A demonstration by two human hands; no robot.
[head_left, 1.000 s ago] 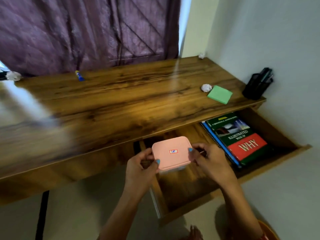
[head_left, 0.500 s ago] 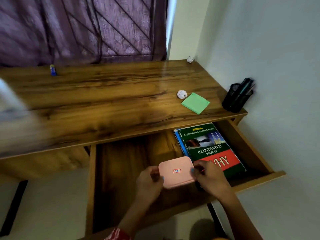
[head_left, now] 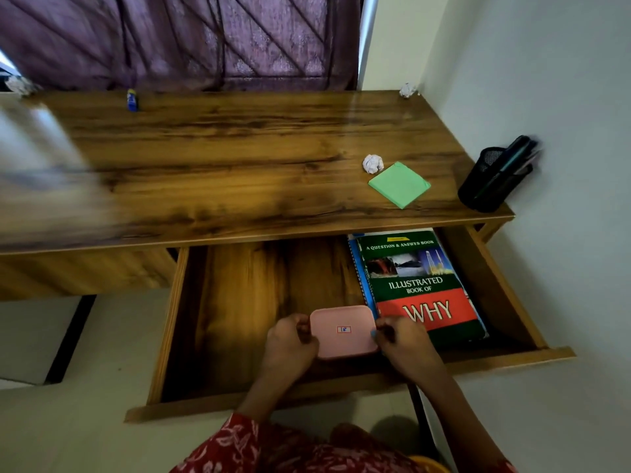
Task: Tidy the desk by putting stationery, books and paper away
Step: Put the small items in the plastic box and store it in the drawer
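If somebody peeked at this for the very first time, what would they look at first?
Probably the pink box, held between the left hand and the right hand over the open drawer. Next, the green and red book with big "WHY" letters, lying at the drawer's right side. Then the bright green notepad on the desk, beside a crumpled paper ball.
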